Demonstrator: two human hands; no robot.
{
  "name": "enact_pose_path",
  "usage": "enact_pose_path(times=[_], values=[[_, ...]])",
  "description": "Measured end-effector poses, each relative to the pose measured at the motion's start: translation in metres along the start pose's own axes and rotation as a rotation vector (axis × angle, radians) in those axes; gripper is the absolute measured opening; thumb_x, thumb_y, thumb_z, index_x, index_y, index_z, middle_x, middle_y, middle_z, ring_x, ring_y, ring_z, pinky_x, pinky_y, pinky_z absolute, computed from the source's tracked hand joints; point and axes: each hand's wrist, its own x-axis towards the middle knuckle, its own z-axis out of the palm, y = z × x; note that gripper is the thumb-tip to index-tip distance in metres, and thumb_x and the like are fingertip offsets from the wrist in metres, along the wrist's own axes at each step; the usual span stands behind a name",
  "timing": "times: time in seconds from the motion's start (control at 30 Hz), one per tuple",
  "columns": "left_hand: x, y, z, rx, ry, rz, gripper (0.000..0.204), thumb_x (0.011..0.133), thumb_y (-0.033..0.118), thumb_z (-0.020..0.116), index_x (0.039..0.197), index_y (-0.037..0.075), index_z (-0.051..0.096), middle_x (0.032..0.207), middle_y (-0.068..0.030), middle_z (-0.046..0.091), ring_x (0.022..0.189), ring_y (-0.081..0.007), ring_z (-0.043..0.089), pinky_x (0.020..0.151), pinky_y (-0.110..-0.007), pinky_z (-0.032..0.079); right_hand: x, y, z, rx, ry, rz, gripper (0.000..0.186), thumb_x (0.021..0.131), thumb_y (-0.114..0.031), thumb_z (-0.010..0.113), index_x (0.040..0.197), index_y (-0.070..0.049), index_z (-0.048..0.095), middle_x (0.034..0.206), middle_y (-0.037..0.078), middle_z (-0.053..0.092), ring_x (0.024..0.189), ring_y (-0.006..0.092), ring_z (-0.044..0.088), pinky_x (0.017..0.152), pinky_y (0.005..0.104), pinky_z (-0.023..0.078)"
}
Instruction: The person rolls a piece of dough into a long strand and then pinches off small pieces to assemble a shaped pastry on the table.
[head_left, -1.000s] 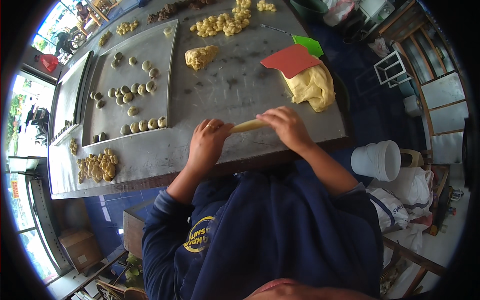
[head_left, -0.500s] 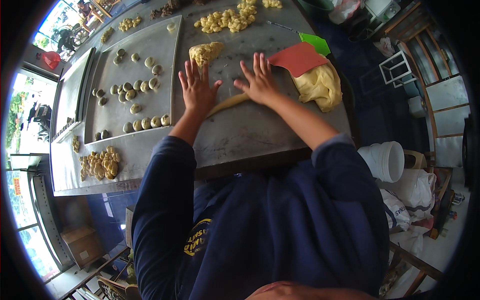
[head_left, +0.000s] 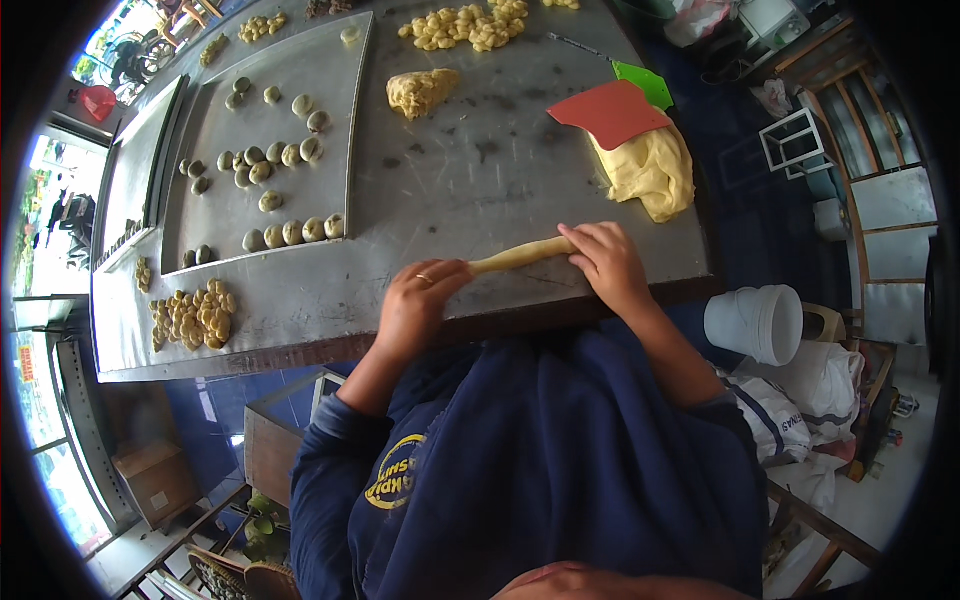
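the left hand (head_left: 425,300) and right hand (head_left: 611,268) have their grip closed on the ends of a long pale-yellow dough roll (head_left: 522,255), at the grey metal worktop's (head_left: 470,185) near side.

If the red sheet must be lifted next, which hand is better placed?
Probably the right hand, at the right end of the dough strip: it is nearer the red sheet on the large dough lump. The left hand is farther away.

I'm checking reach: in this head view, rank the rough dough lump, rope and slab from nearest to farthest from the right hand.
1. Dough rope: touching the right hand.
2. Dough slab: ahead, slightly right.
3. Rough dough lump: ahead, well left.
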Motion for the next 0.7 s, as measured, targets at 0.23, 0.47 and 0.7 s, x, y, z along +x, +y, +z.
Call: enact_pose_path(times=[0.23,0.47,0.7], values=[[-0.016,-0.002,-0.054,0.321,-0.009,-0.210,0.030,0.079,0.004,0.068,0.109,0.006,0.068,0.126,-0.0115,0.064,0.124,-0.0307,0.057,0.106,-0.044,0.043,0.031,-0.050,0.021,0.482,0.132,-0.006,0.030,0.082,0.004,0.072,0.110,-0.006,0.071,0.103,0.009,0.065,0.092,0.0231,0.065,0.078,0.0322,0.053],[0.023,0.025,-0.019,-0.462,-0.025,-0.256,0.056,0.086,0.015,0.076,0.135,0.005,0.051,0.124,-0.0147,0.065,0.121,-0.0324,0.060,0.100,-0.040,0.047,0.049,-0.086,0.031,0.508,0.198,-0.083,0.032,0.079,0.005,0.075,0.110,-0.005,0.070,0.106,0.010,0.069,0.088,0.0217,0.070,0.073,0.0316,0.057],[0.034,0.025,-0.006,-0.800,-0.110,-0.384,0.040,0.096,0.013,0.066,0.132,0.002,0.052,0.097,-0.0109,0.070,0.097,-0.0164,0.066,0.085,-0.030,0.051,0.045,-0.085,0.020,0.293,0.231,-0.202,0.028,0.079,0.003,0.076,0.105,-0.005,0.070,0.098,0.010,0.071,0.085,0.0236,0.070,0.072,0.0325,0.058]])
